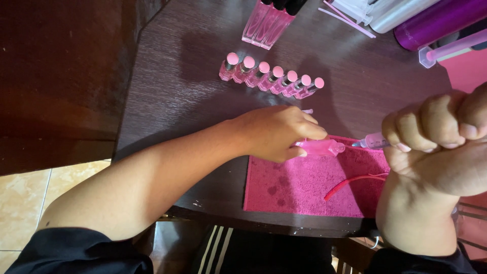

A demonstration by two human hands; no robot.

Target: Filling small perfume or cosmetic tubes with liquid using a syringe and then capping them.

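Left hand (pixel 276 133) is closed on a small pink bottle (pixel 320 147), seemingly being filled from the syringe (pixel 373 141) gripped by the right hand (pixel 441 147); steady tip alignment is needed next.

Dim, warm indoor light. Soft sheen on the dark worktop (pixel 203 76) around the row of small pink bottles (pixel 271 78), which cast short shadows toward the viewer. Left edge falls to near black. Right hand (pixel 441 144) sits close to the lens, oversized and slightly soft. Wide-angle stretch at the corners. Centre sharp.
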